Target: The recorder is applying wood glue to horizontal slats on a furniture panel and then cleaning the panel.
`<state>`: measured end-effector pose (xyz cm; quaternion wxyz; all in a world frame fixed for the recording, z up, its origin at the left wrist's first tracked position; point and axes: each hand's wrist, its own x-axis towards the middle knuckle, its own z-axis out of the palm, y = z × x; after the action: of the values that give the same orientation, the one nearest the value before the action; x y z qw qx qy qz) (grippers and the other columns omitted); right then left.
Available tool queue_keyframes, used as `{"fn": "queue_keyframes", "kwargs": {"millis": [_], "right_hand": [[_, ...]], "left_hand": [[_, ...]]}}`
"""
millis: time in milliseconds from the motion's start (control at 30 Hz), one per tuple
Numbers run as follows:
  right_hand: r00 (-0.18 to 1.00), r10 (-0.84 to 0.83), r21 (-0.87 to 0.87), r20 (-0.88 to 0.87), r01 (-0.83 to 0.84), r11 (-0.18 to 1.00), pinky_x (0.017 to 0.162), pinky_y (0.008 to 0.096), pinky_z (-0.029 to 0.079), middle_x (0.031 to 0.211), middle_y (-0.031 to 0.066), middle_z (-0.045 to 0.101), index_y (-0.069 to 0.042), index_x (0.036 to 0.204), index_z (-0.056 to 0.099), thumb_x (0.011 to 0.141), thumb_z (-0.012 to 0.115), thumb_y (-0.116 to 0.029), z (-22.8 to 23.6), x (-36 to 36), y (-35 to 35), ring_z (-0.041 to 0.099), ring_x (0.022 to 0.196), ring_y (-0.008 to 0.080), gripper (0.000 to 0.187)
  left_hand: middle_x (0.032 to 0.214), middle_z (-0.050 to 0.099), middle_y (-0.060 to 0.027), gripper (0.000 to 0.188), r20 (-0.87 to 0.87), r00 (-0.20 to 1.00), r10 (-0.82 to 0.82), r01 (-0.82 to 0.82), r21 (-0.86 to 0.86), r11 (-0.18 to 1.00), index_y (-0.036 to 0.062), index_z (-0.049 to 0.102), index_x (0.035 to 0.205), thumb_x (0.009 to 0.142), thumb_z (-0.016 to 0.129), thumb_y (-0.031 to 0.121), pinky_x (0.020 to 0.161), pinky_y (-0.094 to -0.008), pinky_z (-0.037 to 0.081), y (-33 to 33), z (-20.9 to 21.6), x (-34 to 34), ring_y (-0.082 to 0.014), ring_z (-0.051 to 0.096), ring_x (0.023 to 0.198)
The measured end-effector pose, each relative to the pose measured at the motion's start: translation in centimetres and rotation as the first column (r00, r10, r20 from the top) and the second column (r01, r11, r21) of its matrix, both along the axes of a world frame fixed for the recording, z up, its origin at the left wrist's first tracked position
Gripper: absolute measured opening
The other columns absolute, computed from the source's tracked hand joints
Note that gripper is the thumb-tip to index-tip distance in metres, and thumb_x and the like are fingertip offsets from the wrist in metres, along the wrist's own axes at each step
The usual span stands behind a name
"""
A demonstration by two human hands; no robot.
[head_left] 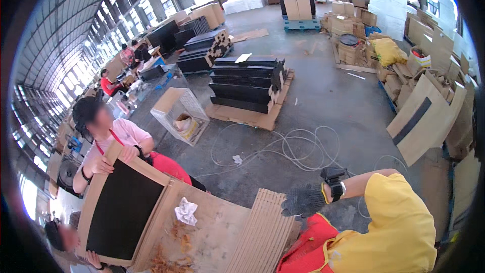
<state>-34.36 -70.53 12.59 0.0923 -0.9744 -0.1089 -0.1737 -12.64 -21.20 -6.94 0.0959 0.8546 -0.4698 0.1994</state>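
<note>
My right hand (pixel 304 200), in a dark grey knit glove with a device strapped at the wrist, hangs beside a stack of thin tan boards (pixel 260 232). Its fingers reach left, loosely extended, and nothing shows in them. My left hand is out of view. Left of the stack lies a worn brown board (pixel 217 222) with a crumpled white cloth or paper (pixel 186 211) on it. Beyond, a co-worker in pink (pixel 118 136) grips the top edge of a pale-framed panel with a black face (pixel 124 207). Another person's hand (pixel 94 259) touches its lower end.
Ahead, black panels (pixel 242 86) are stacked on cardboard. A white crate (pixel 179 116) stands left of them. A pale hose (pixel 303 144) lies coiled on the floor. Cardboard scrap (pixel 429 116) and a yellow sack (pixel 388 52) line the right side. Other people sit farther left.
</note>
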Motion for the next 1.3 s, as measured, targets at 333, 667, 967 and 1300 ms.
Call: {"fn": "queue_keyframes", "kwargs": {"millis": [333,667,967,1300], "right_hand": [[0.859,-0.389,0.807,-0.333,0.473,0.353,0.075,0.0382,0.055,0.09,0.0143,0.071,-0.002,0.112,0.068,0.087,0.077,-0.033,5.3,4.9,1.7,0.071,0.084,0.0255,0.041],[0.964,0.261,0.041,-0.051,0.263,-0.964,0.078,0.0426,0.059,0.117,0.0156,0.067,-0.003,0.135,0.054,0.096,0.064,-0.032,-9.3,11.6,13.0,0.068,0.098,0.0283,0.049],[0.921,0.389,-0.101,0.026,0.39,-0.915,0.071,0.0394,0.053,0.109,0.0126,0.068,-0.004,0.133,0.055,0.101,0.055,-0.035,-13.0,14.0,17.6,0.063,0.087,0.0262,0.044],[0.818,0.563,0.022,-0.116,0.569,-0.822,0.076,0.0428,0.059,0.107,0.0126,0.069,-0.005,0.128,0.056,0.103,0.056,-0.035,-11.4,16.3,24.2,0.068,0.09,0.0258,0.04]], "left_hand": [[0.157,0.033,-0.0253,0.09,-0.291,0.956,0.032,-0.04,-0.022,0.999,0.0025,0.031,0.154,0.085,0.068,0.046,0.119,-0.0676,0.019,-3.0,6.2,-0.8,-0.0477,0.029,0.146],[0.162,0.024,-0.0248,0.094,-0.336,0.939,0.068,-0.077,-0.011,0.997,0.0059,0.028,0.156,0.081,0.068,0.046,0.122,-0.0664,0.011,-2.2,7.0,-2.0,-0.048,0.018,0.15],[0.158,0.033,-0.025,0.096,-0.557,0.83,0.022,-0.118,-0.136,0.984,0.0023,0.028,0.155,0.077,0.075,0.033,0.121,-0.0613,0.02,-3.3,10.4,-1.1,-0.0449,0.03,0.145],[0.159,0.035,-0.0232,0.084,-0.871,0.133,-0.473,-0.405,-0.484,0.776,-0.0027,0.017,0.159,0.093,0.063,0.022,0.12,-0.0411,0.03,-2.6,15.4,-0.9,-0.0339,0.035,0.148]]}}
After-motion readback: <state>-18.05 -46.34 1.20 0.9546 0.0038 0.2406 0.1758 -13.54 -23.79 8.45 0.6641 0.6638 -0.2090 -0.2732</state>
